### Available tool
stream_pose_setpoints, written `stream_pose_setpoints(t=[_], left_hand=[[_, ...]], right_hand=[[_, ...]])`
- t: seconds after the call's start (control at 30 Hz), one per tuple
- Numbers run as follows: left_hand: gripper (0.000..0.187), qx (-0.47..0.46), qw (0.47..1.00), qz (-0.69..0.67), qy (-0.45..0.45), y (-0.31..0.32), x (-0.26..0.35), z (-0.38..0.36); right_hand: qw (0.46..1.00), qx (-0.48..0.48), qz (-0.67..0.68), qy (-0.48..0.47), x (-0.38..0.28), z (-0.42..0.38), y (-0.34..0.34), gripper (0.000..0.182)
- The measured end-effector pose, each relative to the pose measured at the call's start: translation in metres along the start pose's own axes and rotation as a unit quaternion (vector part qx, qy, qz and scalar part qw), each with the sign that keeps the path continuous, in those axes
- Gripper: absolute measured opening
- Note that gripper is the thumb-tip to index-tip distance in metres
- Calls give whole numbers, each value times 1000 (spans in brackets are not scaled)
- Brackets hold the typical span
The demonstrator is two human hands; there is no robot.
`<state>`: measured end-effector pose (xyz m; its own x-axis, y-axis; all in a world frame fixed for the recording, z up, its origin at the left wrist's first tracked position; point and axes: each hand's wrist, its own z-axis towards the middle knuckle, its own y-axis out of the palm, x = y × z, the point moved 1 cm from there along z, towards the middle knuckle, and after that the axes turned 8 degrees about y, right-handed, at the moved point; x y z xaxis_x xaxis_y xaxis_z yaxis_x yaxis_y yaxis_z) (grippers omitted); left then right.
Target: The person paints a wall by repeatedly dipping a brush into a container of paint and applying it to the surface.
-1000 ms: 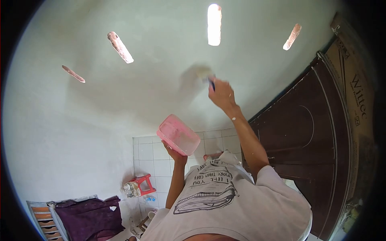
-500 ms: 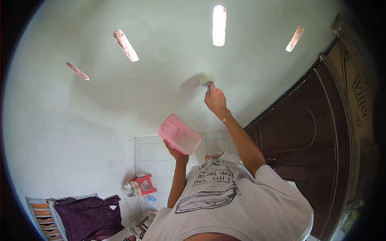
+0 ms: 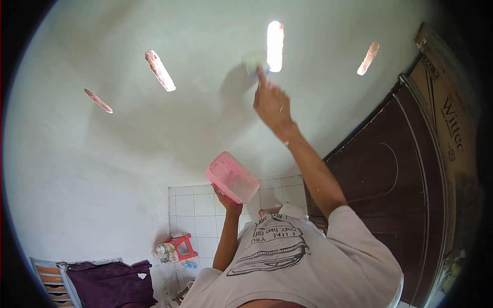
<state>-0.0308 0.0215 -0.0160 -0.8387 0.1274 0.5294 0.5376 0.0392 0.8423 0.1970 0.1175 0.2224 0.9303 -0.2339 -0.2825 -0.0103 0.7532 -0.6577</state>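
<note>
My right hand point(image 3: 273, 105) is closed around the handle of a paintbrush point(image 3: 254, 62). The brush's pale bristles lie against the light green-white wall point(image 3: 195, 118), just left of a bright vertical slot point(image 3: 275, 46). Lower down, my left hand point(image 3: 227, 199) grips a pink plastic container point(image 3: 233, 177) by its underside and near side. The container is tilted, its opening facing up toward me, with whitish paint over its inner surface. Small white specks dot my right hand and wrist.
A dark brown door point(image 3: 370, 169) stands at the right, beside a cardboard sheet point(image 3: 447, 113). On the tiled floor point(image 3: 205, 223) is a red stool point(image 3: 185, 247). Dark purple cloth point(image 3: 110, 282) hangs at the lower left. Other narrow slots point(image 3: 160, 71) pierce the wall.
My right hand has moved the paintbrush up the wall and slightly left, close to the bright slot. My left hand still holds the container, and the view has shifted a little.
</note>
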Motion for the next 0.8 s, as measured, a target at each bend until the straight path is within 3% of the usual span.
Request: stream_pose_setpoints(t=[0.07, 0.13, 0.17, 0.23, 0.3, 0.33, 0.4, 0.47, 0.5, 0.53, 0.6, 0.63, 0.7, 0.73, 0.8], left_hand=[[71, 5, 1000, -13, -12, 4, -4, -3], [71, 0, 1000, 8, 1, 5, -4, -2], [71, -1, 1000, 10, 2, 4, -4, -5], [71, 13, 1000, 22, 17, 4, 0, -5], [71, -3, 999, 22, 25, 7, 5, -5], [71, -9, 999, 23, 27, 6, 6, -10], [71, -8, 1000, 21, 17, 5, 8, -14], [71, -9, 1000, 21, 8, 6, 11, -13], [71, -5, 1000, 4, -3, 7, 11, -14], [71, 0, 1000, -14, -14, 6, 12, -15], [71, 10, 1000, 2, 6, 7, 10, -16], [71, 17, 999, 15, 25, 7, 10, -15], [71, 18, 999, 13, 24, 1, 7, -16], [71, 16, 1000, 10, 24, -1, 6, -17], [71, 16, 1000, 9, 24, 6, 12, -20]], right_hand=[[974, -197, 35, 104, 7, -30, 21, 51], [947, -289, 44, 137, 24, -66, 53, 48], [947, -288, 47, 137, 32, -74, 59, 48], [920, -364, 64, 130, 38, -73, 56, 33], [959, -261, 57, 95, 30, -42, 38, 32], [955, -263, 67, 119, 16, -7, 5, 32], [989, -96, 100, 43, -2, 42, -39, 26], [979, -106, 172, 32, -20, 79, -99, 36], [979, -45, 197, 8, -22, 88, -108, 38], [979, -50, 199, 10, -18, 87, -96, 38], [990, 58, 123, -37, -8, 74, -59, 42], [984, -69, 157, 45, -9, 56, -46, 47], [982, -29, 186, 29, 20, -16, 30, 52], [977, -104, 170, 77, 31, -50, 48, 55], [951, -220, 153, 154, 54, -107, 86, 41]])
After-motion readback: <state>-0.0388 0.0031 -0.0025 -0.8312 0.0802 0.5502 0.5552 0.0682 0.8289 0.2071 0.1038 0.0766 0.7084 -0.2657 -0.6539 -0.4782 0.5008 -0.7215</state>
